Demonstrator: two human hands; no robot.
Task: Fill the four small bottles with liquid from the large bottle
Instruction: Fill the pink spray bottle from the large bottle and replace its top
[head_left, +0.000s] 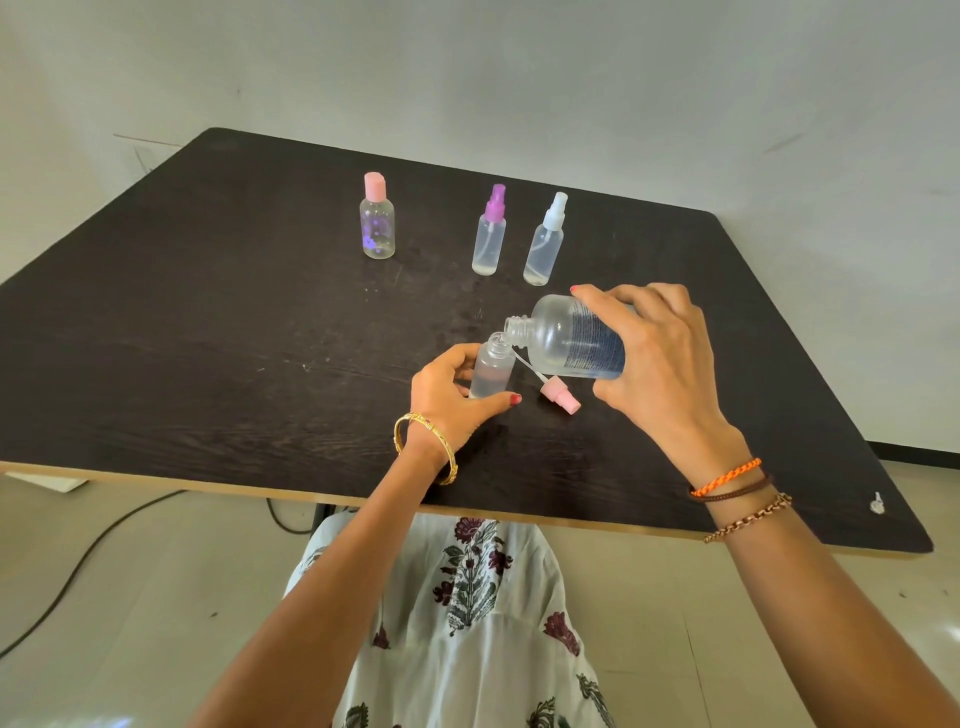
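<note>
Clear plastic large bottle (571, 343) (tilted), cylindrical small bottle (491, 371), dark woodgrain table (208, 338)

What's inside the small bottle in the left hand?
Clear liquid fills much of the small bottle; the left hand covers its lower left side, so the base is hidden.
</note>
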